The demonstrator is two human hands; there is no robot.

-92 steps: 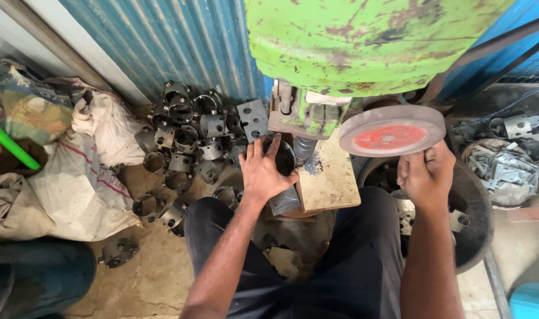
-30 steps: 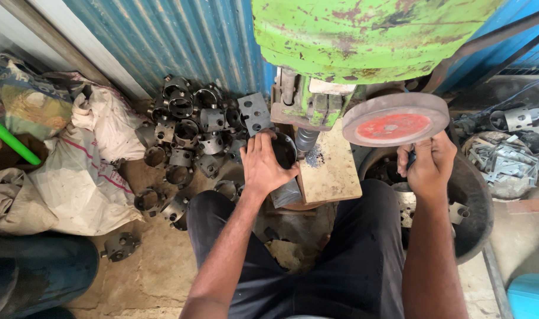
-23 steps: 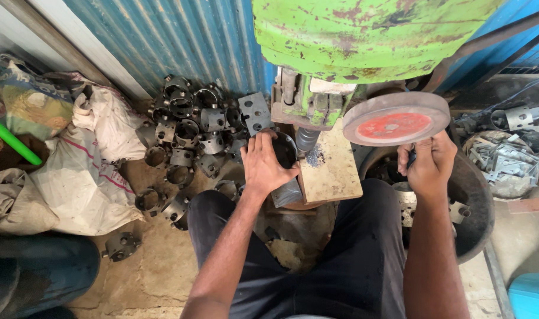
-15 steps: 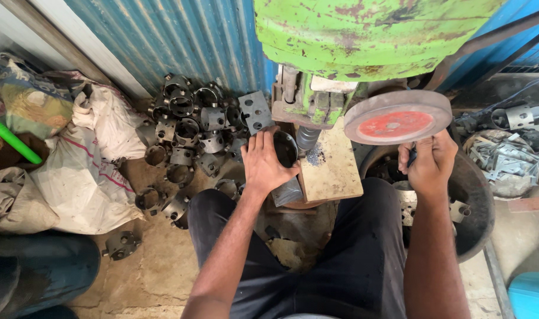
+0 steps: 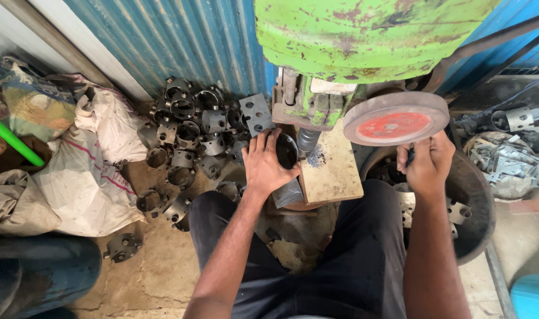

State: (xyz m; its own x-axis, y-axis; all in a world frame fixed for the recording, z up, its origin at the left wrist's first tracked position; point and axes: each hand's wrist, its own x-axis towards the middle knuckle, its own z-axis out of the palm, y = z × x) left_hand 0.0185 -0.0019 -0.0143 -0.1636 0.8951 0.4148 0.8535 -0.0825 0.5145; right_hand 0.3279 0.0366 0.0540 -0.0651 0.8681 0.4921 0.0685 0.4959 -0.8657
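While I sat at the green press [image 5: 364, 35], my left hand [image 5: 266, 165] lay spread over a dark metal ring [image 5: 287, 150], fingers curled around its near rim and clamped on it. That ring stood on the edge of a pale wooden block [image 5: 334, 171], which stretched away to the right of my grip, with grey filings scattered just past my fingertips. Directly beyond the ring, the press's spindle [image 5: 308, 139] hung down, very near the ring's far side.

My right hand [image 5: 426, 162] was closed in a fist around a dark handle [image 5: 410, 156], most of it hidden inside my palm. Just above that fist sat a round wheel [image 5: 396, 118] with a red face, its rim close to my knuckles. Beneath and to the right of the fist lay a black tub [image 5: 479, 195] holding pale punched pieces.

To the left of my left hand, a heap of dark rings [image 5: 193, 127] and brackets was piled against a blue corrugated wall [image 5: 181, 41]. Further left from that heap, white sacks [image 5: 86, 183] were slumped on the dirt floor, and a green rod [image 5: 12, 139] slanted across them. One stray bracket [image 5: 123, 245] lay alone, well apart from my wrist, near the sacks.
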